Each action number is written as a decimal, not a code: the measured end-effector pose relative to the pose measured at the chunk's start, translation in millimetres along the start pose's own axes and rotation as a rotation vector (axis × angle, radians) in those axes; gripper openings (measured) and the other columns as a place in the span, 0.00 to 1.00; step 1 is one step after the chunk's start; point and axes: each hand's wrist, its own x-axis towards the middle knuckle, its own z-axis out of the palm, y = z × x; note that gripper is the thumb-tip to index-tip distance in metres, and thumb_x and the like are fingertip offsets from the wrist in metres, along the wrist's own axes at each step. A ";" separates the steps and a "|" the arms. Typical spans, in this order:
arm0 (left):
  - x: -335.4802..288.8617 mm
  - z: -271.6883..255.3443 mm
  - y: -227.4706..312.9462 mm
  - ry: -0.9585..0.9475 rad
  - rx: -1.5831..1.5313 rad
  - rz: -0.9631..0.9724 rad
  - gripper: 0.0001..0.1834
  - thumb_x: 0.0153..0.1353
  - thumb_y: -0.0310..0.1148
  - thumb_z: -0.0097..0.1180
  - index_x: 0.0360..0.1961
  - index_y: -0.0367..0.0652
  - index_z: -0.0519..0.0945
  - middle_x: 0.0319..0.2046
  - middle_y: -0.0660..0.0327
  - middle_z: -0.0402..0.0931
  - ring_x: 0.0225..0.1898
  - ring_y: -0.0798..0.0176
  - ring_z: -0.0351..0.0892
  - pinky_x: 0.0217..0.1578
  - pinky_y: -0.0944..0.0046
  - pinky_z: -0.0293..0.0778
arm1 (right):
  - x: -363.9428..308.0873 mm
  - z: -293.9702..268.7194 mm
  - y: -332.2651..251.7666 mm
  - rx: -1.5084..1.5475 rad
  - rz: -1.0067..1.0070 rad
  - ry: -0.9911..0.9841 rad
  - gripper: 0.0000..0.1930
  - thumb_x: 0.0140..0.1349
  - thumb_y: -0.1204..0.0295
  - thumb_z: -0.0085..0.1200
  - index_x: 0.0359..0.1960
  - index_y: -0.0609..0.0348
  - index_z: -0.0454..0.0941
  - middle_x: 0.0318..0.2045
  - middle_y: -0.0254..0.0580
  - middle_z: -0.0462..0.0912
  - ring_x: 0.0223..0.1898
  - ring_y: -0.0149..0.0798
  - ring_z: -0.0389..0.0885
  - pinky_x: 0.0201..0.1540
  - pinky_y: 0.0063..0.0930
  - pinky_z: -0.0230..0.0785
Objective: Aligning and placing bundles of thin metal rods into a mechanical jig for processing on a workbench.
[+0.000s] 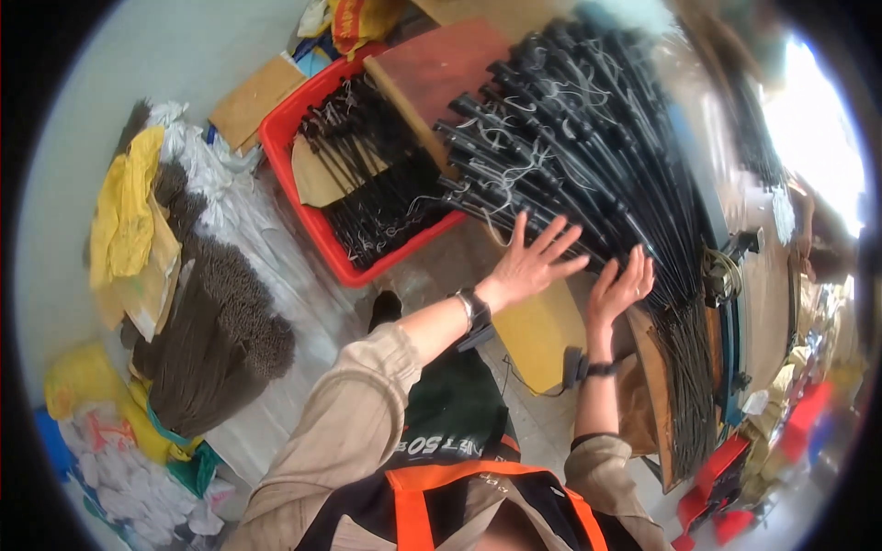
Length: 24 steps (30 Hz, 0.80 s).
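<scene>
In the head view, your left hand [537, 262] was wide, its fingers spread over the lowest side of a fan of black rods [588, 156], with nothing visible in its grasp. Your right hand [621, 289] was just beside it but apart, its fingers raised, gently curved and slightly parted; no rod showed between them. The fingertips of both hands were so near the rods that I cannot tell whether they touched.

The black rods lay ahead of you and to your right. Their thicker ends, hung with pale curling ties, pointed toward a red bin [409, 245], and their lengths drew together past your right hand. They hid most of what carried them, so I cannot tell where its edges ran. The nearest thick ends came close to the bin's right corner.

Inside the bin, shorter black rods [386, 216] lay along the near edge and more toward the far one, with a tan sheet [317, 174] by the left edge. A red-topped board [441, 64] covered part of the bin's right edge. Below your hands you had a yellow panel [540, 340]. Well to your left, a bundle of thin brown rods [211, 340] lay beside whitish sheeting [230, 193], with a yellow bag [129, 211] near its far end.
</scene>
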 end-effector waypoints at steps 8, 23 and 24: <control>-134.3 -19.6 -30.1 0.305 -0.345 -0.263 0.26 0.56 0.31 0.57 0.57 0.61 0.75 0.61 0.62 0.67 0.64 0.55 0.63 0.57 0.46 0.59 | -60.3 -22.4 -165.4 0.539 -0.031 -0.379 0.10 0.64 0.78 0.50 0.45 0.60 0.78 0.37 0.46 0.81 0.42 0.51 0.76 0.50 0.46 0.64; -351.4 0.8 -134.8 0.036 -0.631 -1.146 0.14 0.59 0.25 0.56 0.47 0.45 0.79 0.36 0.60 0.81 0.42 0.55 0.78 0.42 0.55 0.69 | -155.2 421.4 -267.5 1.029 1.892 -0.878 0.15 0.66 0.53 0.57 0.29 0.49 0.74 0.19 0.31 0.76 0.18 0.33 0.75 0.21 0.26 0.68; -350.1 3.7 -134.0 0.030 -0.666 -1.149 0.13 0.60 0.25 0.56 0.47 0.45 0.79 0.36 0.60 0.81 0.41 0.55 0.78 0.41 0.55 0.69 | -154.7 419.0 -260.8 1.016 1.886 -0.881 0.15 0.66 0.53 0.57 0.29 0.49 0.74 0.19 0.31 0.76 0.18 0.33 0.75 0.21 0.26 0.68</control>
